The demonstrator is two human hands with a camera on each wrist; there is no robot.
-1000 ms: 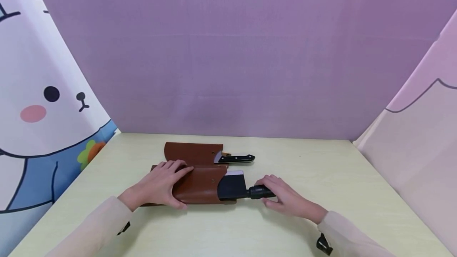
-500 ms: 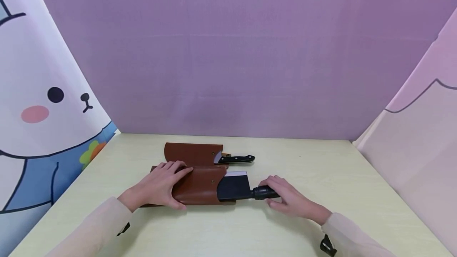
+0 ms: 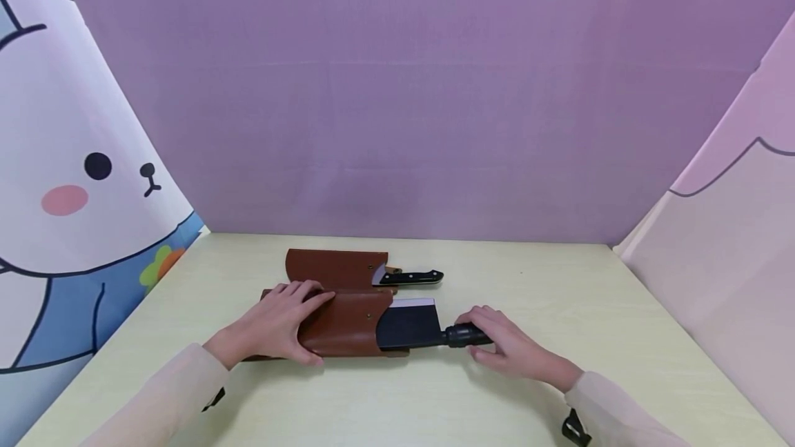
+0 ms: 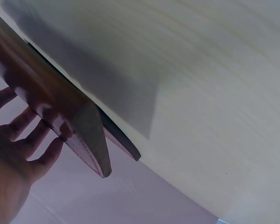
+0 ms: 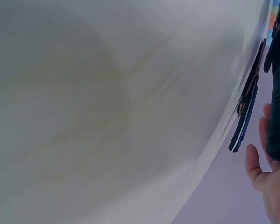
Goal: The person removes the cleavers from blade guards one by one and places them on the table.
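A brown leather sheath (image 3: pixel 348 323) lies flat on the table, and my left hand (image 3: pixel 273 326) grips its left part, thumb at the near edge and fingers over the far side. From its right mouth a cleaver (image 3: pixel 410 326) sticks out, with part of its dark blade and a bright edge strip showing; the rest of the blade is hidden inside. My right hand (image 3: pixel 506 343) holds the end of the black handle (image 3: pixel 462 335). In the left wrist view, fingertips press along the sheath (image 4: pixel 46 84). The right wrist view shows fingers around the cleaver's handle (image 5: pixel 279 121).
Just behind lies a second brown sheath (image 3: pixel 335 269) with a smaller knife (image 3: pixel 413 277) in it, its black riveted handle pointing right. The pale table (image 3: pixel 559 309) meets a purple backdrop (image 3: pixel 397 123), with a cartoon-printed panel (image 3: pixel 93 226) at the left.
My right hand has moved a little to the right with the cleaver, and more of the blade shows outside the sheath. My left hand stays in place on the sheath.
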